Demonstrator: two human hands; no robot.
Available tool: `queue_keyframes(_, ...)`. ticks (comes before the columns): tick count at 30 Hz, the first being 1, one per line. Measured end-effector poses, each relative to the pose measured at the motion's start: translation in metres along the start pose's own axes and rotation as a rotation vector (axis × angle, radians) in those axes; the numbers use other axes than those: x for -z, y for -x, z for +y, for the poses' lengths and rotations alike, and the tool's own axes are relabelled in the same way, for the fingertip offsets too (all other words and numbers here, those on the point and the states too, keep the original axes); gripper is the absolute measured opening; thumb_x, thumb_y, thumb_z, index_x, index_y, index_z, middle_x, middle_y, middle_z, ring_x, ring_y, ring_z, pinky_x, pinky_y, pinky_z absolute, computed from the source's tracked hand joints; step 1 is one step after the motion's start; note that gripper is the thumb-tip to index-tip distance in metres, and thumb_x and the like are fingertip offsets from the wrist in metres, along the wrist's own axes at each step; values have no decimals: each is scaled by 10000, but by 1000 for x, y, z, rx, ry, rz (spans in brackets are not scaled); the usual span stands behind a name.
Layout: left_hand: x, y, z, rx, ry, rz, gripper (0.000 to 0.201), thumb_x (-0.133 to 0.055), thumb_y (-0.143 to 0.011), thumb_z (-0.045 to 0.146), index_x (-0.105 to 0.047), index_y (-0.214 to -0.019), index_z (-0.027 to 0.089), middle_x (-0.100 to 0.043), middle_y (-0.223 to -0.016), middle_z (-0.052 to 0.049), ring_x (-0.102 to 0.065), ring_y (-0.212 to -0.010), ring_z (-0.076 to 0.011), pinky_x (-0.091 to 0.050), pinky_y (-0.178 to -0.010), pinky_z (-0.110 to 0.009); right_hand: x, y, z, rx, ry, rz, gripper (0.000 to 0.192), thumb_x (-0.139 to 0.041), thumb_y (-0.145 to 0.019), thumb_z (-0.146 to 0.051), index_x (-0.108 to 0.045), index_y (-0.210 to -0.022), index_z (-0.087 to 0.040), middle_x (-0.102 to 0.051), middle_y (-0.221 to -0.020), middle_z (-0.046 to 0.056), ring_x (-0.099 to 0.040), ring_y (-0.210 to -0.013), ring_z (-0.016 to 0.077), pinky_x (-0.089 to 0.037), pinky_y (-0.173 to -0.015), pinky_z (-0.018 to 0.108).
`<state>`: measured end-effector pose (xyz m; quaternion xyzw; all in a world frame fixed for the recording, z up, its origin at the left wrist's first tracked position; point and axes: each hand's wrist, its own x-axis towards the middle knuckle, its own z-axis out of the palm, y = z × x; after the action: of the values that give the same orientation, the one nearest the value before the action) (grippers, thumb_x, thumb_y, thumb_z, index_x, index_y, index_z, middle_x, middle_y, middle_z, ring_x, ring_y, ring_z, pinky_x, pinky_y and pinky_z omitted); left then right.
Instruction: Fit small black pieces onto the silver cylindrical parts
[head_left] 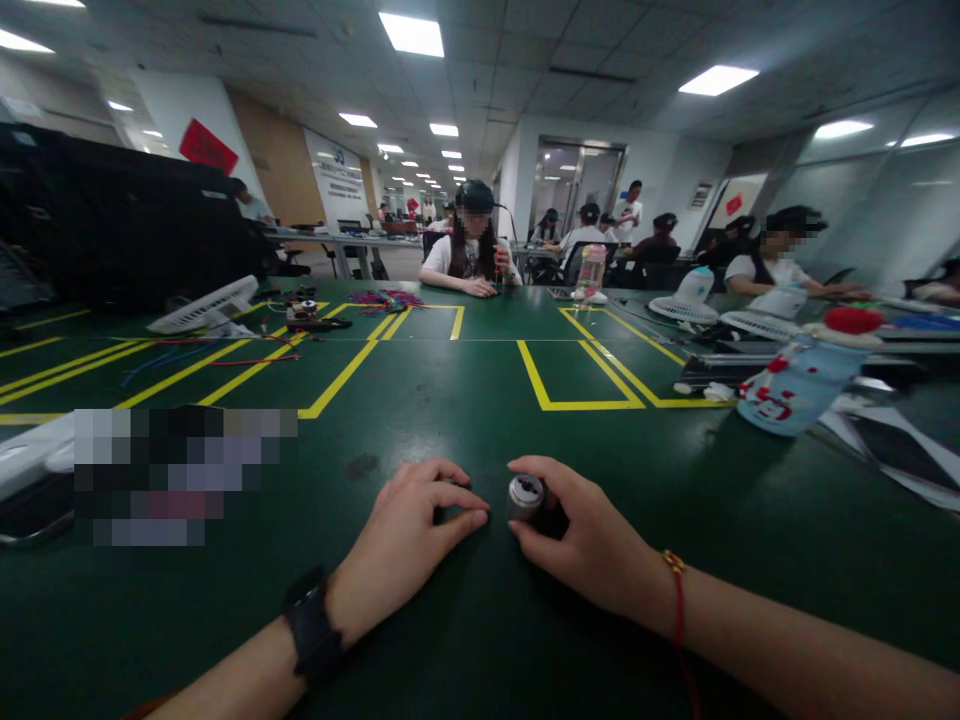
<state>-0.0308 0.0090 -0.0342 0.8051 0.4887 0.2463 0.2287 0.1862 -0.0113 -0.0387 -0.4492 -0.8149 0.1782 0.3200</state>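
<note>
Standing upright, metal cylinder [524,498] was held by right hand [591,533], just right of left hand [409,527], which was narrowly curled, empty, not touching.

The cylinder [526,494] is small and short, of grey colour with a metal look. Its upper face is round and lighter, with a bright rim, and on this face there are several dark marks or openings, too small to tell exactly. It appears whole. It stands upright, with the marked face up, on the green bench [442,395], between the thumb and the fingers of the right hand [589,535], which grip it. Its lower side lies partly in shadow, and whether its base touches the bench is hard to tell.
</note>
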Motion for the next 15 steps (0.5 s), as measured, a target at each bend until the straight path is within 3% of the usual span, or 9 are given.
queue_keyframes(3, 0, 0, -4, 8, 5, -19, 203, -598, -835, 410, -728, -981, 357, -623, -1137, -16, -532, -1075, -263, -396, -941, -445, 5, 1, 4, 30, 20, 29, 465, -587, -790, -268, -455, -1236, -262, -549, -1184, 15, -533, -1061, 122, -452, -943, 286)
queue_keyframes(6, 12, 3, -9, 39, 115, -1, 288, -559, -858, 431, -673, -1103, 330, -616, -1169, -22, -538, -1092, -243, -400, -965, -408, 24, 9, 16, 16, 100, 125, 434, -573, -810, -300, -465, -1227, -253, -559, -1162, 29, -553, -1028, 127, -474, -906, 286)
queue_keyframes(11, 39, 15, -33, 188, 192, 16, 330, -518, -867, 490, -647, -1106, 303, -650, -1122, -21, -605, -995, -242, -462, -858, -367, 75, 45, 60, -152, 365, 323, 417, -591, -786, -371, -517, -1160, -200, -587, -1100, 65, -595, -947, 173, -504, -811, 311)
queue_keyframes(15, 45, 21, -45, 301, 232, 16, 347, -528, -851, 521, -647, -1089, 298, -690, -1072, -14, -626, -995, -250, -469, -834, -354, 107, 76, 92, -294, 494, 279, 469, -582, -787, -450, -517, -1170, -187, -604, -1061, 71, -614, -886, 186, -503, -746, 312)
